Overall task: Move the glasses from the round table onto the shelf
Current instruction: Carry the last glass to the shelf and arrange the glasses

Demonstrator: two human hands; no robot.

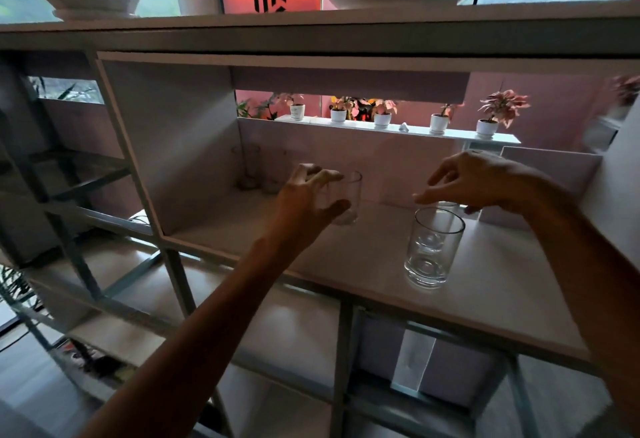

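left hand (pixel 308 195) curled round a glass (pixel 348 197) on the shelf (pixel 502 285), right hand (pixel 474 179) open above front glass (pixel 433 250)

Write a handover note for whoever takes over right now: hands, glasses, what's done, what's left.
Hands: left hand grips a glass low over the shelf, touchdown unclear; right hand is spread above the stack of glasses, grip unclear.
Done: stack stands on the shelf; back glasses stand at its rear left.
Left: set down the held glass; the round table is out of view, so any remaining count is unknown.
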